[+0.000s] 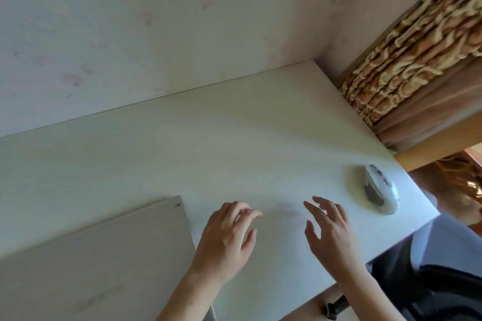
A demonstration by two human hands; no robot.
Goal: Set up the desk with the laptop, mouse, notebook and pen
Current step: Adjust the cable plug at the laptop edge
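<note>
A closed silver laptop (pixel 94 255) lies flat on the white desk (pixel 208 143) at the lower left. A white and grey mouse (pixel 379 189) rests near the desk's right edge. My left hand (pixel 227 237) hovers over the desk just right of the laptop's corner, fingers loosely curled, holding nothing. My right hand (pixel 328 232) is beside it, fingers spread, empty, to the left of and nearer than the mouse. No notebook or pen is in view.
The desk stands against a pale flowered wall (pixel 156 21). A patterned curtain (pixel 417 60) hangs past the right edge. A dark chair (pixel 430 289) sits at the lower right, below the desk's front corner.
</note>
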